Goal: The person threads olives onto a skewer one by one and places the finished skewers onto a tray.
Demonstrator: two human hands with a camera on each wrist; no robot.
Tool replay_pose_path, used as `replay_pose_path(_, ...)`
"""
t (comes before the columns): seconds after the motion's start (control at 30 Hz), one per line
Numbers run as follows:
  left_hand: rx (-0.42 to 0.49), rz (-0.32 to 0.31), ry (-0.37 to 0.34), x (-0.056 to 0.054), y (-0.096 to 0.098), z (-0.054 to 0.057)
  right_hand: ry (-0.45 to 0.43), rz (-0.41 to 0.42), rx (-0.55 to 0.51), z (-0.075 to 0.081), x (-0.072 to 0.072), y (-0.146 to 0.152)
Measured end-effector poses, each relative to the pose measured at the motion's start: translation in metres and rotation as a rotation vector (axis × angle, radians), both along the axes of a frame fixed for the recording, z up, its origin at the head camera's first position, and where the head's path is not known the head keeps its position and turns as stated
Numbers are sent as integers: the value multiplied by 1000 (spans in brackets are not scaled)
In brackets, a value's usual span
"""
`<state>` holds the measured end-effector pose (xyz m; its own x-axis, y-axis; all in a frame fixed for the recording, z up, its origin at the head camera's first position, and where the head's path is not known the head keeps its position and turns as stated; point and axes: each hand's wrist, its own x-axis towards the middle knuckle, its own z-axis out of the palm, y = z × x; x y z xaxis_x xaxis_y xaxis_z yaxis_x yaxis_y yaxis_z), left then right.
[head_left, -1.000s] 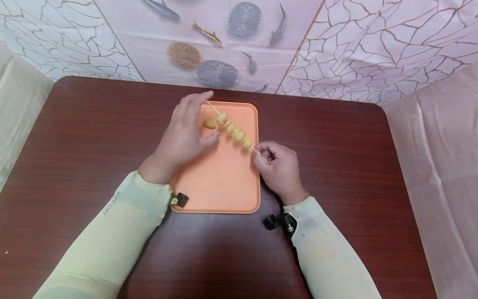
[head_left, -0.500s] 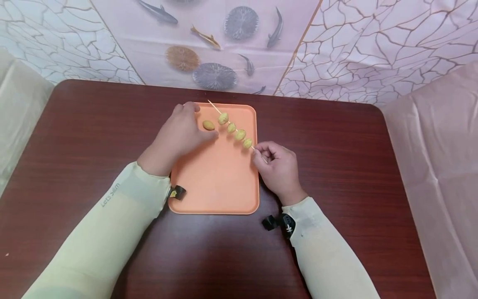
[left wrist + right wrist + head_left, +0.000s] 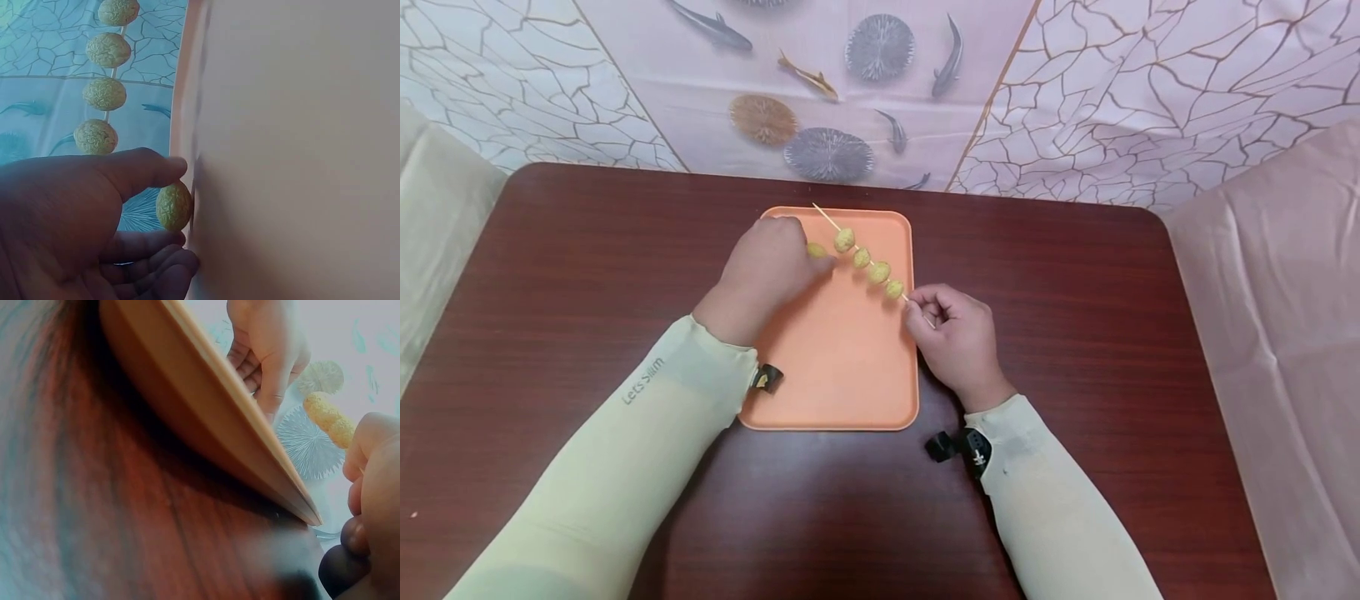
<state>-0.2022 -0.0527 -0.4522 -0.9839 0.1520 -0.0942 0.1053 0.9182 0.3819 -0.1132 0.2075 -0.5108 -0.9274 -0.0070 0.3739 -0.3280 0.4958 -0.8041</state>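
Note:
My left hand [image 3: 771, 262] is over the tray's far left part. In the left wrist view its thumb and forefinger pinch a loose, wrinkled yellow-green oval fruit [image 3: 174, 206] by its two ends. That fruit is at the tray's surface. My right hand [image 3: 955, 333], at the tray's right edge, pinches the lower end of a thin wooden skewer [image 3: 827, 217]. Several similar wrinkled fruits [image 3: 878, 272] are threaded along it, with bare stick between some. The skewer slants over the tray, its bare pointed tip toward the far edge. In the right wrist view the right fingers partly hide the threaded fruits [image 3: 328, 419].
The shallow orange tray [image 3: 842, 367] lies on a dark reddish-brown wooden table [image 3: 1075, 333]. Behind the table hangs a patterned cloth [image 3: 880, 100] with fish and round shapes. Black cameras are strapped to both wrists.
My left hand has come down from near the skewer's tip to the loose fruit, and its spread fingers have closed in around it. The right hand and skewer stay nearly still.

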Motion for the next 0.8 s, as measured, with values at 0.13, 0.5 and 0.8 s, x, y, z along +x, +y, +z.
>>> replay_pose_path(0.13, 12, -7, 12, 0, -1, 0, -3, 2, 5, 0, 0, 0)
replay_pose_path(0.5, 104, -18, 36, 1, -5, -3, 3, 6, 4, -1, 0, -1)
replay_pose_path(0.8, 312, -33, 142, 7, -16, -7, 7, 1, 4, -2, 0, 0)
